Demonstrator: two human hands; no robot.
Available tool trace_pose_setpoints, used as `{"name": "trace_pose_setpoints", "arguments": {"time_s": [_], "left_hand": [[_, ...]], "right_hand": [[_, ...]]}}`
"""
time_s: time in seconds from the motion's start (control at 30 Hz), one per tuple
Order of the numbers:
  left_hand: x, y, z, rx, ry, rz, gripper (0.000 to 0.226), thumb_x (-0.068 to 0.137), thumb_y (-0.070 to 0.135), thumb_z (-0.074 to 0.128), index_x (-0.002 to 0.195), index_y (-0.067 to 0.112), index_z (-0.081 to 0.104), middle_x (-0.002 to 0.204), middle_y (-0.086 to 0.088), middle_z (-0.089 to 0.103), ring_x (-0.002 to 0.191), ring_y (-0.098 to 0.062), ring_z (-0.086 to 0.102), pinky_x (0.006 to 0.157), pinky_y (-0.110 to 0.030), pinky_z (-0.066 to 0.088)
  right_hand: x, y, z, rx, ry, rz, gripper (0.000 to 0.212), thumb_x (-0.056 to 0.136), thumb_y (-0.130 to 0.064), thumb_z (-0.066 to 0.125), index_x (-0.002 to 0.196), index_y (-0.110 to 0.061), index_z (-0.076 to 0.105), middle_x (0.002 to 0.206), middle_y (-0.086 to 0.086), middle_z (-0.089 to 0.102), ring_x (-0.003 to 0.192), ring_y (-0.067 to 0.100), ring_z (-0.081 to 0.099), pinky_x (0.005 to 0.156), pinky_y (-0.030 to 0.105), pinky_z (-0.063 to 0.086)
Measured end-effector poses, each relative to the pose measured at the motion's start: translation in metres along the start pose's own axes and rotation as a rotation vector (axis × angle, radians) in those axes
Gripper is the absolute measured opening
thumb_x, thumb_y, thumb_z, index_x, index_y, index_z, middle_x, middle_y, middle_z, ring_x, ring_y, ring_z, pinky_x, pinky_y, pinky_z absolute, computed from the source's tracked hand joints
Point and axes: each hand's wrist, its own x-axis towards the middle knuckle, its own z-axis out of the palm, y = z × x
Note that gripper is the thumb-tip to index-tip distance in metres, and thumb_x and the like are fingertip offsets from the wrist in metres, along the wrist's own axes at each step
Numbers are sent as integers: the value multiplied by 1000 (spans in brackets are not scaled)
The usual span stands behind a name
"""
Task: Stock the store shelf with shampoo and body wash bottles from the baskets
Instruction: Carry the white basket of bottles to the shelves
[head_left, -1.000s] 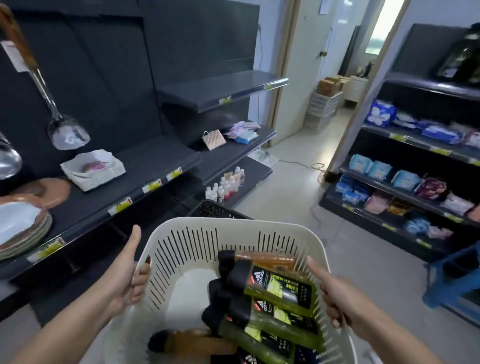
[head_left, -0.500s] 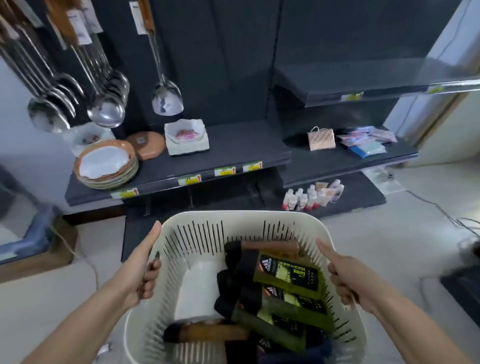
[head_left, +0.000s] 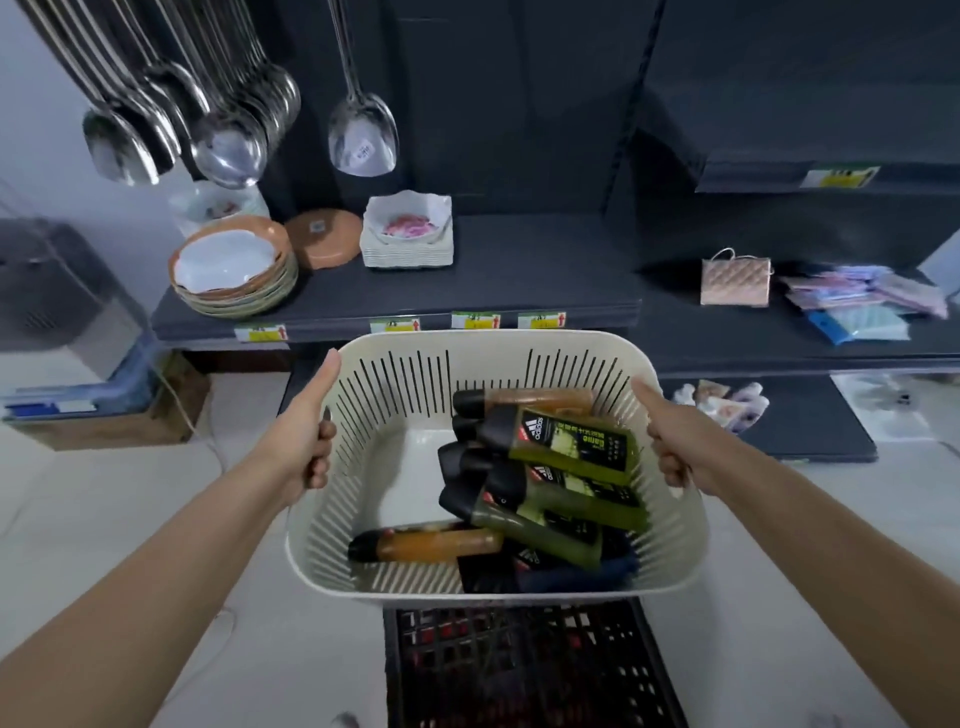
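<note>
I hold a cream slotted plastic basket (head_left: 395, 577) in front of me, above the floor. My left hand (head_left: 306, 441) grips its left rim with the thumb up, and my right hand (head_left: 680, 447) grips its right rim the same way. Inside lie several green bottles with black caps (head_left: 571, 452) piled on the right, and two amber bottles, one at the back (head_left: 540, 401) and one at the front (head_left: 436, 543). A dark shelf (head_left: 519, 280) stands straight ahead, its right half bare.
A black crate (head_left: 524, 670) sits on the floor under the basket. On the shelf's left are stacked plates (head_left: 228, 270), a brown lid and white dishes (head_left: 408, 234); ladles (head_left: 363, 130) hang above. A small purse (head_left: 735, 280) and packets lie on the right-hand shelf.
My view has swung left, from the aisle to face the dark shelf square on. The basket stays held in both hands and the black crate now shows beneath it.
</note>
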Motion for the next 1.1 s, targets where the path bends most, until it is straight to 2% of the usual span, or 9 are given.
{"name": "trace_pose_setpoints", "arguments": {"time_s": [0.07, 0.17, 0.4, 0.6, 0.67, 0.73, 0.8, 0.97, 1.1], "left_hand": [[11, -2, 5, 14, 21, -3, 72, 65, 91, 44, 62, 20, 29, 48, 3, 20, 38, -13, 18, 39, -22, 18], [28, -8, 10, 4, 33, -3, 72, 66, 91, 43, 63, 21, 25, 49, 3, 19, 37, -14, 17, 40, -22, 17], [54, -16, 10, -68, 68, -1, 70, 75, 89, 34, 57, 22, 24, 47, 3, 21, 37, -12, 17, 34, -20, 18], [68, -24, 16, -6, 228, -3, 68, 92, 72, 30, 57, 14, 31, 52, -3, 31, 42, -16, 26, 43, -23, 24], [74, -25, 15, 10, 246, -23, 74, 92, 71, 29, 68, 3, 45, 56, -5, 34, 44, -17, 28, 43, -24, 26], [78, -26, 14, 41, 280, -40, 88, 91, 73, 28, 104, -8, 60, 60, -6, 37, 46, -18, 31, 44, -24, 29], [80, -26, 14, 70, 291, -40, 91, 91, 73, 26, 126, -6, 53, 62, -6, 38, 48, -18, 33, 44, -25, 30], [85, -28, 12, 81, 273, -24, 92, 90, 74, 24, 133, -4, 47, 71, -25, 44, 48, -19, 30, 44, -23, 28], [83, -26, 15, 132, 255, -45, 91, 91, 73, 20, 132, -3, 49, 73, -9, 41, 48, -18, 31, 43, -23, 28]], "right_hand": [[19, -2, 2, 10, -5, 1, 62, 89, -72, 35, 61, -17, 32, 44, -1, 28, 41, 16, 26, 44, 25, 26], [42, -6, 10, 31, 3, 15, 62, 90, -73, 28, 63, -17, 32, 46, -1, 28, 41, 15, 24, 43, 23, 24], [66, -12, 23, -15, 116, -29, 64, 91, -72, 23, 59, -17, 31, 47, 1, 29, 40, 15, 25, 43, 24, 26], [68, -6, 30, -48, 224, -23, 66, 88, -75, 23, 63, -15, 37, 57, 4, 35, 46, 15, 31, 49, 27, 31], [71, -5, 31, -56, 250, -31, 67, 89, -74, 22, 63, -14, 36, 59, 7, 40, 47, 17, 36, 50, 28, 33], [73, -5, 31, -65, 266, -31, 68, 89, -74, 22, 64, -13, 37, 62, 9, 43, 49, 19, 40, 51, 29, 36], [75, -4, 31, -59, 270, -19, 68, 87, -76, 25, 66, -13, 40, 64, 8, 44, 51, 20, 40, 53, 30, 35], [71, -3, 28, -42, 265, 2, 70, 79, -84, 25, 91, -16, 41, 72, 9, 49, 51, 22, 45, 52, 29, 38], [77, -1, 28, -29, 335, 1, 73, 80, -81, 34, 84, -9, 50, 72, 10, 55, 50, 25, 48, 49, 28, 36]]}}
